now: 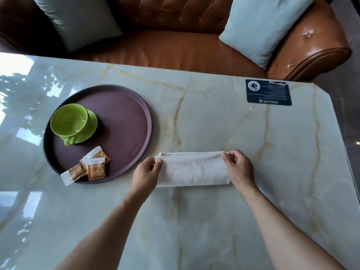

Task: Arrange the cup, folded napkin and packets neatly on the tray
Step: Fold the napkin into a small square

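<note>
A round dark purple tray lies on the marble table at the left. On its left half stands a green cup on a green saucer. Three brown-and-white packets lie overlapping at the tray's near edge, one poking over the rim. A white napkin, folded into a long band, lies on the table right of the tray. My left hand pinches its left end and my right hand pinches its right end.
A dark blue card lies flat near the table's far right corner. Behind the table stands a brown leather sofa with two pale cushions. The table's right edge runs diagonally.
</note>
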